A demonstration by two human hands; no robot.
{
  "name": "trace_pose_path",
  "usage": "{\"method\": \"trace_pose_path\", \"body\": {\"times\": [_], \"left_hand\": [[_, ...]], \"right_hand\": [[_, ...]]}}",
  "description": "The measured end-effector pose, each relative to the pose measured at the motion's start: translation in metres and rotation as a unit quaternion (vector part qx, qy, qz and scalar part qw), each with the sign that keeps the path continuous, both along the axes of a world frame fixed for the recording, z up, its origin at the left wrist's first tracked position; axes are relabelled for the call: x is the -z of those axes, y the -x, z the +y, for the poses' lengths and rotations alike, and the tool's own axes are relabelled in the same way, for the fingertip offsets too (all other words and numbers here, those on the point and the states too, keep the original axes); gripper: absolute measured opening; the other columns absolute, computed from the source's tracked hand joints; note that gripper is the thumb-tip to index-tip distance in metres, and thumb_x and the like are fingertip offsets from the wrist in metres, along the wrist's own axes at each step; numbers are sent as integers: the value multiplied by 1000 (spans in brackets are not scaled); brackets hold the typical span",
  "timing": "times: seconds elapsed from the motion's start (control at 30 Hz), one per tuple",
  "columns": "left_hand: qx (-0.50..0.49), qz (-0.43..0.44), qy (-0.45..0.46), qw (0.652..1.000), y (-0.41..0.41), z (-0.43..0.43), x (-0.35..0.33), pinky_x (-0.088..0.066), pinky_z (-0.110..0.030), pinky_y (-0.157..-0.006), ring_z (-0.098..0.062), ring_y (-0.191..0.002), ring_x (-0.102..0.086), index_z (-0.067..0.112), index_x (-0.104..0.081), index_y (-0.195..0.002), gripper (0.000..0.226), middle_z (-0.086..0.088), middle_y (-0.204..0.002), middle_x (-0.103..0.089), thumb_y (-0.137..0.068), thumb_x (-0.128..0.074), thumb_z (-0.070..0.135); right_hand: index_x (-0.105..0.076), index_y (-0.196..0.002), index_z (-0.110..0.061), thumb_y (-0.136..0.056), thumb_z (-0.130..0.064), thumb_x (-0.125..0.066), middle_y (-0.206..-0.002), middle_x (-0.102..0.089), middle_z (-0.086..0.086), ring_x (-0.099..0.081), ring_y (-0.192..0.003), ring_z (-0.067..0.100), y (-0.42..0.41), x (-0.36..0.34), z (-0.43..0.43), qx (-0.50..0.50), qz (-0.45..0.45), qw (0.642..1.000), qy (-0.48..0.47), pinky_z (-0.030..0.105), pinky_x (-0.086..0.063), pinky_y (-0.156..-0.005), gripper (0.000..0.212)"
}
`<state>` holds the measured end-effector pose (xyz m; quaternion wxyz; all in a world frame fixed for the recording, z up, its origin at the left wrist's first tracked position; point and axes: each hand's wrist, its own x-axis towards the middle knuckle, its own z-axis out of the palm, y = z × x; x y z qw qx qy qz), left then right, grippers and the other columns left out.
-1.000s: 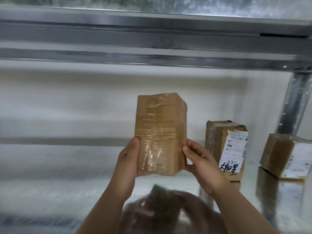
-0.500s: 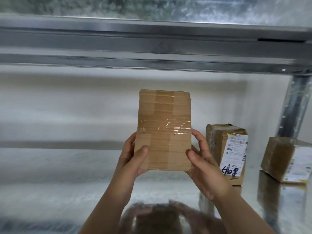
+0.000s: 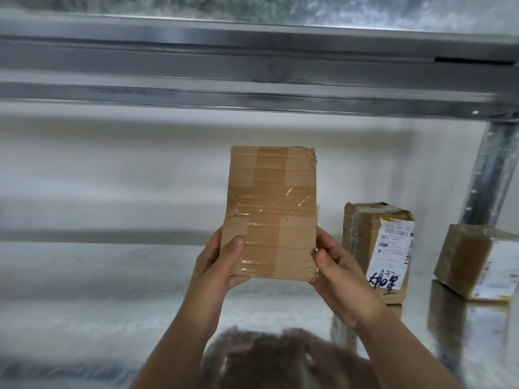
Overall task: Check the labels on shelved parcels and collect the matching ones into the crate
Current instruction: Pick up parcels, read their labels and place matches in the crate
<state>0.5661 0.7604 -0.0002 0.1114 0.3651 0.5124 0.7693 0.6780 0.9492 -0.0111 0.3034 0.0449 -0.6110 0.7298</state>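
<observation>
In the head view, a person holds one parcel (image 3: 271, 214) up in the air in front of a metal shelf (image 3: 112, 290), with both hands on its lower half. The left hand (image 3: 222, 262) grips the lower left edge: its thumb lies on the front face and the other fingers go behind the box. The right hand (image 3: 339, 276) grips the lower right corner in the same way, thumb at the front edge and fingers hidden behind. The parcel is brown cardboard, upright, with the taller side vertical. Its face toward the camera carries clear tape in a cross shape, and no print is seen on this face. It touches nothing but the hands and hangs above the shelf. To the right of it, a second parcel (image 3: 376, 248) stands upright on the shelf, just beside the right hand and partly behind it. It has a white label (image 3: 391, 254) with a barcode and dark handwriting in the lower part, which I cannot read with certainty. Farther right, apart from the second one, a third parcel (image 3: 474, 259) lies on the shelf near the frame edge, also with a white sticker on its side. A grey beam (image 3: 252, 71) runs across the top, and a post (image 3: 488, 175) stands at the right behind the parcels. The shiny shelf surface reflects the arms and the boxes in a blurred way at the bottom.
</observation>
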Motion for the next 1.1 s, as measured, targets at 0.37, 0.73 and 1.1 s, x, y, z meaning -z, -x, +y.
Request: {"method": "trace_pose_path", "body": {"times": [0.37,0.73,1.1], "left_hand": [[-128,-22,83,988,5,7,2,-62,-31,-57,-15,-101,-71,24,-67,-116,15,-1,-118,-71,-105,-57,26],[-17,45,91,995,-14,-2,-10,-52,-23,-88,10,-101,-70,51,-61,-121,38,32,-108,-74,-83,-55,50],[-91,14,122,988,-2,-1,-2,-59,-52,-96,-16,-94,-78,36,-74,-122,30,6,-105,-80,-93,-73,36]], "right_hand": [[-50,-152,-39,-97,-27,-56,-143,-67,2,-65,-131,28,-4,-6,-9,4,-44,999,-32,52,-52,-105,57],[-50,-136,-69,-84,-40,-67,-143,-57,-22,-65,-120,-5,-6,-1,-13,73,-37,988,-129,15,-58,-78,61],[-60,-131,-54,-79,-47,-69,-117,-65,6,-71,-112,11,-5,-3,-15,106,-79,982,-134,24,-61,-81,54]]}}
